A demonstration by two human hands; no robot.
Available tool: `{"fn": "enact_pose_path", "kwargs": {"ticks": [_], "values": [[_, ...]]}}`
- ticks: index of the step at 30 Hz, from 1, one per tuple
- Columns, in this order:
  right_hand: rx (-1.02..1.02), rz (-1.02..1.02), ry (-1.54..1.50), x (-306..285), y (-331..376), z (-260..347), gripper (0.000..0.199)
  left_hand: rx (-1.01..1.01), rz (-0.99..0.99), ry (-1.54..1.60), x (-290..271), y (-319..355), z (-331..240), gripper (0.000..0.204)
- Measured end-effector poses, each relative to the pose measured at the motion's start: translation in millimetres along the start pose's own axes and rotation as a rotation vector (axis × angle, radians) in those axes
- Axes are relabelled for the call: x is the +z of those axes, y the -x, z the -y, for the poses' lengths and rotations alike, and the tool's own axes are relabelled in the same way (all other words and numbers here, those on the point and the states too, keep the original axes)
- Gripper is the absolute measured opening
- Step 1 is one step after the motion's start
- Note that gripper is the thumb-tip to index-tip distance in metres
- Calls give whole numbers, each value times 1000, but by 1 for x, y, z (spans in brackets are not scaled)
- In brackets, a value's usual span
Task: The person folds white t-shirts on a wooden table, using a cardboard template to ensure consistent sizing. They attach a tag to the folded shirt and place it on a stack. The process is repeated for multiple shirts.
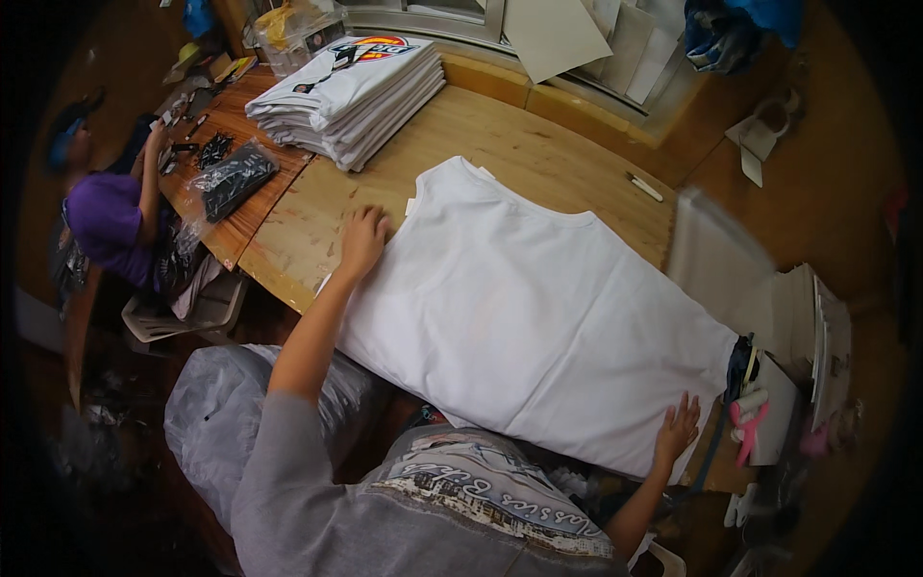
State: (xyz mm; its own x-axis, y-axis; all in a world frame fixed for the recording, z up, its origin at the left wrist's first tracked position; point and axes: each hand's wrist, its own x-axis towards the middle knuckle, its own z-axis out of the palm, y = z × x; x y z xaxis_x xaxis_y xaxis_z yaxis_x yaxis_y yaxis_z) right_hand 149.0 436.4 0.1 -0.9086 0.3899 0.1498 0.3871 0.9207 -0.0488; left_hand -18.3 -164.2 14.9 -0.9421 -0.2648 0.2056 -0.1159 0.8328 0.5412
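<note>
A white shirt (500,298) lies spread across the wooden table, its neckline toward the far side and its hem toward the right. My left hand (365,240) rests at the shirt's left edge near a shoulder, fingers stretched out over the cloth and table. Low on the right, my right hand (678,426) lies flat on the shirt near its bottom corner, fingers spread. Neither hand grips anything. A faint crease crosses the cloth between the hands.
A stack of folded white shirts (351,101) stands at the far left. Nearby lies a plastic bag of dark items (236,183). A pink-handled tool (747,423) and cardboard sheets (721,264) are at right. A person in purple (113,216) works at left; a clear plastic sack (216,404) stands beside me.
</note>
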Motion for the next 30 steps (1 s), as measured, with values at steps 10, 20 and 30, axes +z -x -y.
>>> {"fn": "enact_pose_path", "kwargs": {"ticks": [10, 20, 30], "values": [[38, 29, 16, -4, -1, 4, 42, 46, 215, 395, 50, -92, -71, 36], [18, 26, 19, -3, -4, 5, 43, 383, 335, -406, 33, -49, -47, 48], [-15, 3, -1, 0, -5, 1, 43, 593, 198, 40, 16, 37, -79, 43]]}}
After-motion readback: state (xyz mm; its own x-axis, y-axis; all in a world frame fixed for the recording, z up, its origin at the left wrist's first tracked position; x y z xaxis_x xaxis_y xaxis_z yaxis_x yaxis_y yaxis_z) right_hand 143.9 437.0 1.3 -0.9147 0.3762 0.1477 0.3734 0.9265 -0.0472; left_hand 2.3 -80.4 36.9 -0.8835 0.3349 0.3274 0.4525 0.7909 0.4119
